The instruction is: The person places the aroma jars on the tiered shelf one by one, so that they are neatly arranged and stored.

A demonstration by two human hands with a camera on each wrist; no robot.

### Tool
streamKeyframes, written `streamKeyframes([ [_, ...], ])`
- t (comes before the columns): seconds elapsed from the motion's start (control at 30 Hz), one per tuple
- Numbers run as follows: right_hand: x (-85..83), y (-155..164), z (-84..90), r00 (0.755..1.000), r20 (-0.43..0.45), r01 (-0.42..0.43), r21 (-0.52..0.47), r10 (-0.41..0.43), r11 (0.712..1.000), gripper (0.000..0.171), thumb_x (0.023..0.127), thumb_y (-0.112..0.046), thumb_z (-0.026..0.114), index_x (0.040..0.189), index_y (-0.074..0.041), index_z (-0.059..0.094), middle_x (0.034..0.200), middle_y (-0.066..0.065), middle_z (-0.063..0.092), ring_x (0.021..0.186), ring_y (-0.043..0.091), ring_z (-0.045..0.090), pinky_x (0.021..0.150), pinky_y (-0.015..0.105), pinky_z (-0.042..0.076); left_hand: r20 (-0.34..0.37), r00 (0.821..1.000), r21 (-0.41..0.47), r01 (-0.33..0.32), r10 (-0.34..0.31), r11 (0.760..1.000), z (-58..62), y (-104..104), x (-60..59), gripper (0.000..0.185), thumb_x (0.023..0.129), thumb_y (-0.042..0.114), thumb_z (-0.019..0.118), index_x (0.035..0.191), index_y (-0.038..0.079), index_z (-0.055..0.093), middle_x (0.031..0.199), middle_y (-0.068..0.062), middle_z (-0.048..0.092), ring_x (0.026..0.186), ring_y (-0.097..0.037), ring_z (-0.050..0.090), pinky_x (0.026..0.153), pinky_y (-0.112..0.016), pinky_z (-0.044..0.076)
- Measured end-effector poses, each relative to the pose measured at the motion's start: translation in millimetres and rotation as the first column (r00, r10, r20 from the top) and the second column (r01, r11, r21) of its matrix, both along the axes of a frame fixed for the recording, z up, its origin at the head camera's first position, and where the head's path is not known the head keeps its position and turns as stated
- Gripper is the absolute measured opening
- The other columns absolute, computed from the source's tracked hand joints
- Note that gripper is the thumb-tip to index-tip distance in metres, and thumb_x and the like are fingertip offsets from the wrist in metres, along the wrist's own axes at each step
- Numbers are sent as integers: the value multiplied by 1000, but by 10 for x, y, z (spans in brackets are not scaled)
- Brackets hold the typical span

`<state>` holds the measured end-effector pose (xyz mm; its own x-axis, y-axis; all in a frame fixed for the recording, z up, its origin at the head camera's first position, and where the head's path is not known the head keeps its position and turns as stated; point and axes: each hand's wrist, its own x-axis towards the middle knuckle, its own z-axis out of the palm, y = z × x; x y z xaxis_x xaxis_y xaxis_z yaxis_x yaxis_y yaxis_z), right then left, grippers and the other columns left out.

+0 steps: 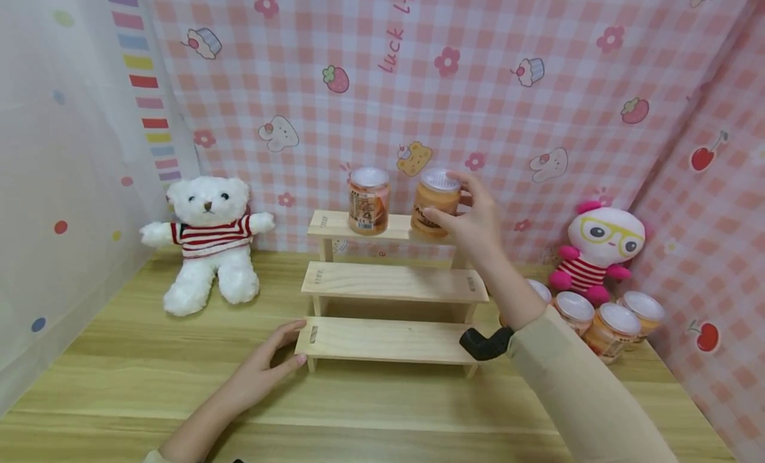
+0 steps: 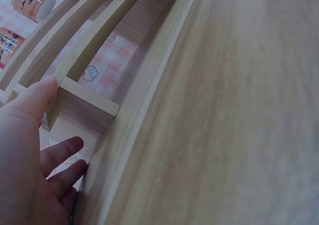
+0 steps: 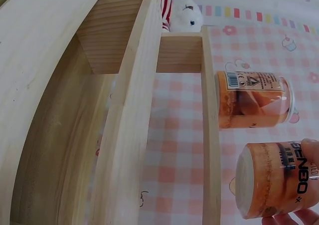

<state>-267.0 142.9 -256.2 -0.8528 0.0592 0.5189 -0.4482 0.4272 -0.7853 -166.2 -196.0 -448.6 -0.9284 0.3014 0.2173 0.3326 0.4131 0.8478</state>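
Observation:
A three-step wooden display stand point(image 1: 394, 280) is in the middle of the table. My right hand point(image 1: 478, 214) holds a jar with an orange label and clear lid point(image 1: 435, 200) over the right part of the top step. In the right wrist view, a gap shows between this jar's base point(image 3: 244, 182) and the top step point(image 3: 212, 150). Left of it, a similar jar point(image 1: 368, 200) stands upright on that step. My left hand point(image 1: 257, 367) grips the left end of the bottom step, thumb at the front; its other fingers point(image 2: 65, 152) lie beside the end, apart from the board.
Several more jars point(image 1: 612, 330) stand at the right, partly hidden by my right forearm. Behind them sits a pink-and-white doll with yellow glasses point(image 1: 603, 240). A white teddy bear point(image 1: 212, 244) sits at the left. A checked cloth point(image 1: 335, 137) hangs behind the stand.

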Motion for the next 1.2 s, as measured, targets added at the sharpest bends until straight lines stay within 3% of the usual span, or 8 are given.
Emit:
streamKeyframes([
  [0.67,-172,-78,-110,999,32,3,-1,-3,1000,64,78,-16,81,135,-12,51,125,12,51,107,28,55,78,40,53,-34,999,4,5,-5,1000,-15,-2,0,55,93,27,64,142,21,41,132,-14,54,126,-33,43,102,-60,27],
  [1.07,-184,-80,-165,1000,8,6,28,-7,1000,68,79,-16,81,138,-11,48,131,13,50,109,29,53,79,40,52,-24,1000,3,4,-4,1000,-27,-4,-5,54,94,28,63,142,23,40,132,-13,53,127,-32,43,102,-60,27],
  [1.2,-149,-65,-168,1000,20,-9,22,9,1000,74,81,-19,79,144,-14,42,136,12,47,115,29,51,85,41,50,-25,1000,0,4,-4,1000,-33,-3,-10,54,94,29,63,143,23,40,133,-12,53,127,-32,43,103,-60,26],
])
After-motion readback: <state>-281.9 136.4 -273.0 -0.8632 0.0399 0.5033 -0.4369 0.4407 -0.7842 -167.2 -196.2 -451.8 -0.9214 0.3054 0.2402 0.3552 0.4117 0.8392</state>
